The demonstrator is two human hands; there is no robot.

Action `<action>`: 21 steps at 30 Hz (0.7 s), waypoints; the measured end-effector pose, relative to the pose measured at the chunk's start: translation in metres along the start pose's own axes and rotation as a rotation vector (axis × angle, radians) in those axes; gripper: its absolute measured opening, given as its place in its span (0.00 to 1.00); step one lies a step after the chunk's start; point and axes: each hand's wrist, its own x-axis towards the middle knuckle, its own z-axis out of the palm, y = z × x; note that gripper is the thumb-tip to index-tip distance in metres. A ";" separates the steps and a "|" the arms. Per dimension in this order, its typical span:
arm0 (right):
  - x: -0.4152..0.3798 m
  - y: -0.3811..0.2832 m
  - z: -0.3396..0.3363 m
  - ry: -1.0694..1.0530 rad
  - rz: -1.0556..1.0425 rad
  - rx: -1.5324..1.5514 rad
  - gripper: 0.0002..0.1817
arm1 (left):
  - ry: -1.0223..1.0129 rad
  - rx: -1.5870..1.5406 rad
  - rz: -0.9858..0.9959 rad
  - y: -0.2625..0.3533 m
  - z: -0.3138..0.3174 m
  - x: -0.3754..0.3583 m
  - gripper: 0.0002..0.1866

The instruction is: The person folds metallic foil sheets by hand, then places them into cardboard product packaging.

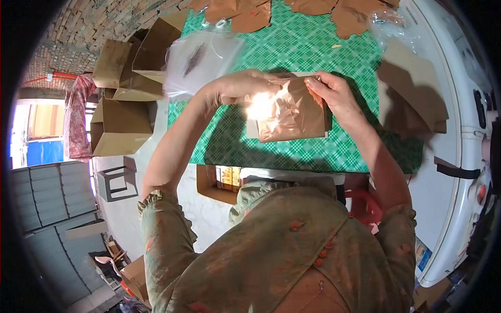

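My left hand [242,87] and my right hand [339,96] hold a folded, shiny brown sheet [297,117] over the green checked tablecloth [224,141]. The left hand has its fingers at the sheet's upper left edge, partly hidden behind glare. At the upper right corner, the right thumb presses on top while the other fingers go behind. A pale flat edge shows under the brown sheet on its left and lower sides. Strong glare whitens the sheet's left part. Left of my hands lies a stack of clear plastic bags [201,60] with dark print.
More flat brown pieces [250,15] lie along the table's far edge. Crumpled clear plastic [394,26] and cardboard sheets [407,91] are on the right, beside a white appliance [454,68]. Open cardboard boxes [122,125] stand at the left, and a grey stool [117,180] is on the floor.
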 end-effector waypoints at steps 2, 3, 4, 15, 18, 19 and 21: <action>0.005 0.011 0.000 0.019 0.012 0.013 0.14 | -0.035 -0.089 0.037 -0.007 -0.008 0.003 0.25; 0.005 0.010 0.003 0.059 0.017 0.017 0.14 | -0.026 -0.127 0.047 -0.013 -0.014 0.004 0.24; 0.005 0.007 0.007 0.099 0.022 0.021 0.15 | -0.009 -0.123 0.055 -0.018 -0.020 0.004 0.23; 0.014 0.016 0.002 0.158 0.080 -0.066 0.16 | 0.323 -0.255 0.172 -0.058 -0.005 -0.005 0.17; 0.008 0.004 0.015 0.207 0.059 -0.060 0.18 | 0.361 -0.296 0.148 -0.054 0.004 -0.007 0.18; 0.007 0.001 0.014 0.205 0.068 -0.063 0.17 | 0.379 -0.302 0.141 -0.051 0.008 -0.008 0.19; 0.008 0.006 0.008 0.184 0.081 -0.055 0.17 | 0.411 -0.329 0.140 -0.048 0.014 -0.010 0.18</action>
